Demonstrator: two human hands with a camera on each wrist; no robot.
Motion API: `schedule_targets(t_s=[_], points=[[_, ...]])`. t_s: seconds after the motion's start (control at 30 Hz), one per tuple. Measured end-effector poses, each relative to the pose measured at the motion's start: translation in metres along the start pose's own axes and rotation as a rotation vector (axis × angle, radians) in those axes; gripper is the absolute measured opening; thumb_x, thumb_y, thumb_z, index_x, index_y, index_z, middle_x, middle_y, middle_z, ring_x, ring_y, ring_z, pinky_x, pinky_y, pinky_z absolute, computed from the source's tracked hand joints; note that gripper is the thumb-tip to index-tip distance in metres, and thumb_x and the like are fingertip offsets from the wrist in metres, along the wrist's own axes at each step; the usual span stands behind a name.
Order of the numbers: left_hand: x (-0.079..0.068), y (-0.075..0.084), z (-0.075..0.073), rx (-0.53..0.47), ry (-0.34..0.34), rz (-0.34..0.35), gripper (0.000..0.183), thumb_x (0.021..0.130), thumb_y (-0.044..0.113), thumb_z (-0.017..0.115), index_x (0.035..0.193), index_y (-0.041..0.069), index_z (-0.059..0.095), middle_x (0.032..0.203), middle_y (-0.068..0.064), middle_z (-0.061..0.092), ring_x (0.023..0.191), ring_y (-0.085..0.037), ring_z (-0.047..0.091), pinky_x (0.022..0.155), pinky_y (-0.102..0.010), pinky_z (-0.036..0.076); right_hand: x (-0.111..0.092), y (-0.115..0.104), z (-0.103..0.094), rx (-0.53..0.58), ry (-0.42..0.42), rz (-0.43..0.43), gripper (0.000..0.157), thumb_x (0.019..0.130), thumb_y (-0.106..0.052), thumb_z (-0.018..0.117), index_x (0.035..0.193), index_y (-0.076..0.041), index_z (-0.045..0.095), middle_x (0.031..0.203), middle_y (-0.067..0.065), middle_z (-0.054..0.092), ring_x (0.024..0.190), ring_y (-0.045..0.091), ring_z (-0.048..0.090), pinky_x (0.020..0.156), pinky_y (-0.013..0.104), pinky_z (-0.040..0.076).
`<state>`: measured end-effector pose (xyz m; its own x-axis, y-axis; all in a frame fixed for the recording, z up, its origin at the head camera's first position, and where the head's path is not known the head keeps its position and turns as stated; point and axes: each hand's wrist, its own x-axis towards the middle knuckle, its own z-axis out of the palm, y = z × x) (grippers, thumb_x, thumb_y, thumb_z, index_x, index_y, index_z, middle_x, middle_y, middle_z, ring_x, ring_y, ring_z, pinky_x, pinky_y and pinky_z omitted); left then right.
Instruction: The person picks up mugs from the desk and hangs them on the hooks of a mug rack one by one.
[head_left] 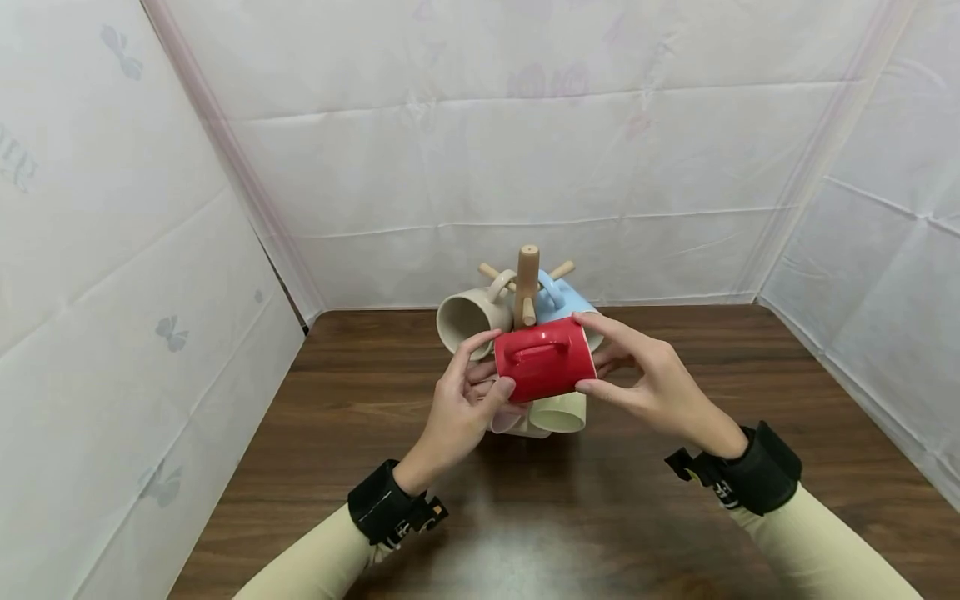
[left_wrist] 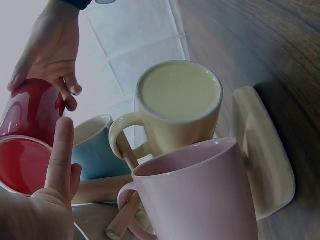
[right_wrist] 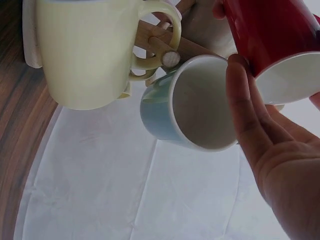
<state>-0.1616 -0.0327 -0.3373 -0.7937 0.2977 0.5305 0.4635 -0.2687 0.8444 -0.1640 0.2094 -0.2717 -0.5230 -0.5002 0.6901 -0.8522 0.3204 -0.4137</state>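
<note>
A glossy red mug lies sideways in the air in front of the wooden mug tree, its handle facing the head camera. My left hand pinches its left end between thumb and fingers. At the other end, my right hand grips the rim, thumb below and index finger above. The right wrist view shows the mug's white inside on that side. Behind it, a cream mug and a light blue mug hang by their handles from upper pegs.
Lower on the tree hang a pale yellow mug and a pink mug. The tree's wooden base rests on the dark wood table. White sheeting closes off the back and both sides.
</note>
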Motion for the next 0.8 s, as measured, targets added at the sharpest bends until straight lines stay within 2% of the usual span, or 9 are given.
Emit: schedule_targets(t_s=[0.1, 0.33, 0.57, 0.8], points=[[0.0008, 0.0005, 0.0, 0.004, -0.01, 0.019, 0.06, 0.089, 0.004, 0.059, 0.141, 0.006, 0.028, 0.123, -0.021, 0.054, 0.097, -0.037, 0.059, 0.068, -0.049, 0.053, 0.0038, -0.0014, -0.0006, -0.004, 0.008, -0.001, 0.072, 0.063, 0.003, 0.079, 0.128, 0.002, 0.05, 0.088, -0.001, 0.064, 0.072, 0.01, 0.06, 0.059, 0.041, 0.055], [-0.0012, 0.0023, 0.0009, 0.081, -0.025, -0.011, 0.069, 0.085, 0.001, 0.063, 0.142, 0.016, 0.028, 0.122, -0.015, 0.057, 0.097, -0.031, 0.06, 0.078, -0.042, 0.052, 0.0075, -0.003, -0.0014, 0.008, 0.014, 0.046, 0.065, 0.068, 0.002, 0.077, 0.127, 0.001, 0.051, 0.08, -0.001, 0.064, 0.066, 0.009, 0.06, 0.055, 0.041, 0.056], [-0.002, -0.0001, 0.0039, 0.018, -0.017, -0.065, 0.066, 0.088, 0.003, 0.06, 0.142, 0.018, 0.024, 0.121, -0.018, 0.056, 0.093, -0.036, 0.061, 0.076, -0.047, 0.052, 0.0101, -0.0044, -0.0002, -0.032, 0.026, 0.082, 0.058, 0.071, -0.002, 0.075, 0.125, 0.0, 0.053, 0.097, 0.004, 0.064, 0.072, 0.01, 0.06, 0.06, 0.042, 0.055], [-0.0022, -0.0033, 0.0066, -0.034, -0.007, -0.088, 0.063, 0.09, 0.004, 0.057, 0.139, 0.018, 0.02, 0.118, -0.021, 0.056, 0.085, -0.044, 0.06, 0.072, -0.051, 0.052, 0.0094, -0.0046, 0.0025, -0.035, 0.024, 0.13, 0.055, 0.075, -0.006, 0.073, 0.127, -0.003, 0.052, 0.105, 0.006, 0.059, 0.074, 0.011, 0.059, 0.063, 0.041, 0.055]])
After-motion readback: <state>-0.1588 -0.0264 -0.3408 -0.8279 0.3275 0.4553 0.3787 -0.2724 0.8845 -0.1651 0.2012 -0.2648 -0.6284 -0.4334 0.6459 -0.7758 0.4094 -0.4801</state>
